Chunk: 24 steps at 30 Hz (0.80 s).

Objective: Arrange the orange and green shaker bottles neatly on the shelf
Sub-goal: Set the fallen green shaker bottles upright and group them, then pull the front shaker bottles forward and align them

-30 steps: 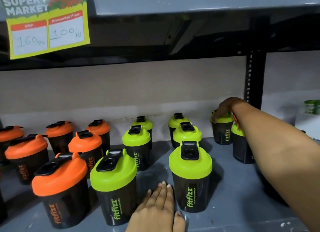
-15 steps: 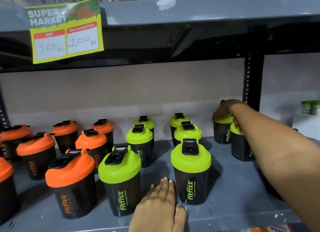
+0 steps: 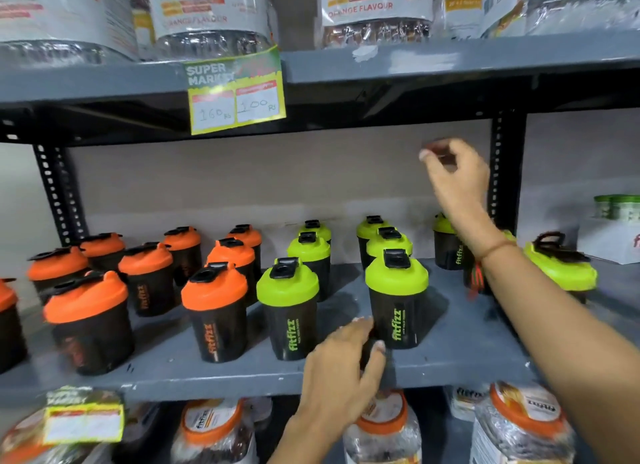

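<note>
Grey metal shelving (image 3: 450,366) is shown against a pale wall, with black perforated uprights (image 3: 57,200) at both sides. Large labelled jars (image 3: 207,13) are stocked on the upper tier and orange-lidded jars (image 3: 382,429) on the lower.

Middle tier: orange shakers (image 3: 216,311) are grouped at the left, green shakers (image 3: 289,308) at the centre and right, all upright in loose rows running front to back. One green shaker (image 3: 561,266) at the far right is seen tilted.

Right hand (image 3: 457,183) is raised above the rear green shakers, fingers curled, thumb and forefinger drawn close; whether anything is pinched cannot be told. A thread band (image 3: 498,247) is worn at that wrist.

Left hand (image 3: 341,363) is laid on the shelf edge, fingers loosely spread, fingertips touching the base of the front green shaker (image 3: 396,301).

Price tag (image 3: 237,93), yellow-green, marked 160 and 100, is fixed to the upper shelf lip.
</note>
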Each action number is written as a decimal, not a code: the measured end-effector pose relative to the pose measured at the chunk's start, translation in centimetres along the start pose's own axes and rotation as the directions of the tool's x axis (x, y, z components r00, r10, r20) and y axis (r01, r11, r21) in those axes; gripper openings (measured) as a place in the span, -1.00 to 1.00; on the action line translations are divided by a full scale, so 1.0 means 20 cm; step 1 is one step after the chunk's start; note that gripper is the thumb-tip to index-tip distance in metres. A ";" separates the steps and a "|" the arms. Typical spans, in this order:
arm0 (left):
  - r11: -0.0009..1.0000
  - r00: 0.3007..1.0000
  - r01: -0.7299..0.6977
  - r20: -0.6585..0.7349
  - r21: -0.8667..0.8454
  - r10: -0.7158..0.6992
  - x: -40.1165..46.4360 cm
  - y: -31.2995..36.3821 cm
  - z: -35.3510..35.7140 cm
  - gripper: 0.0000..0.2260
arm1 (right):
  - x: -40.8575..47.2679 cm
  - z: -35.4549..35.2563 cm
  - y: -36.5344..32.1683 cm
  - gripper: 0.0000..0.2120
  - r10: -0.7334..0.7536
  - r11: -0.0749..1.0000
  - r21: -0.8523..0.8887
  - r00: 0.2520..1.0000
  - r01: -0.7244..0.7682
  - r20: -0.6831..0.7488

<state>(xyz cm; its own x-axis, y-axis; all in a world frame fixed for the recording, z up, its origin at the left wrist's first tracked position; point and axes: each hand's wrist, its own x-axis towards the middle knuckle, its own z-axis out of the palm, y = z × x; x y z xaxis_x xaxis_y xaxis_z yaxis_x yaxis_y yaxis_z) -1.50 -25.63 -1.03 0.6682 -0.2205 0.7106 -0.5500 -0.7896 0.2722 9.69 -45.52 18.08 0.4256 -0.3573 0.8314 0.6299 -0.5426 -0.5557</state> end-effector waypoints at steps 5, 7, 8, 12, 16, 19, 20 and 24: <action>0.958 0.876 -0.034 -0.470 -0.285 -0.109 -0.17 0.02 -0.14 -0.76 | -0.56 -0.18 -0.08 -0.77 0.038 0.981 0.187 0.997 -0.050 0.066; 0.951 0.831 0.014 -0.525 -0.307 -0.182 -0.21 0.01 -0.18 -0.69 | -0.73 -0.21 -0.02 -0.56 0.116 0.974 0.178 0.984 -0.139 0.133; 0.942 0.825 0.059 -0.515 -0.330 -0.232 -0.22 -0.01 -0.20 -0.62 | -0.80 -0.22 0.01 -0.46 0.174 0.967 0.153 0.969 -0.202 0.177; 0.921 0.867 0.259 -0.351 -0.293 -0.355 -0.24 -0.10 -0.22 -0.30 | -0.95 -0.21 0.09 0.06 0.328 0.937 -0.033 0.849 -0.347 0.414; 0.902 0.890 0.353 -0.207 -0.248 -0.406 -0.16 -0.13 -0.25 -0.17 | -0.97 -0.20 0.07 0.11 0.347 0.936 -0.246 0.776 -0.252 0.526; 0.834 0.831 0.466 -0.176 -0.296 -0.527 -0.08 -0.14 -0.26 -0.12 | -0.97 -0.20 0.06 0.05 0.375 0.920 -0.305 0.773 -0.245 0.511; 0.811 0.811 0.497 -0.169 -0.308 -0.561 -0.06 -0.14 -0.26 -0.11 | -0.97 -0.21 0.06 0.05 0.380 0.916 -0.322 0.771 -0.239 0.510; 0.762 0.755 0.576 -0.163 -0.295 -0.635 -0.01 -0.16 -0.24 -0.24 | -0.95 -0.22 0.06 0.04 0.391 0.906 -0.362 0.764 -0.220 0.514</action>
<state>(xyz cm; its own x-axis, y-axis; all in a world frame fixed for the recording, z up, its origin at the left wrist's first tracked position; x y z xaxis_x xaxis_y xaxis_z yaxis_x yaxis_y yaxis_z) -2.33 -20.40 1.06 0.7722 0.4279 0.4698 -0.1817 -0.5597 0.8085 -0.59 -42.77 1.66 0.9050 -0.0946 0.4147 0.2418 -0.6877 -0.6845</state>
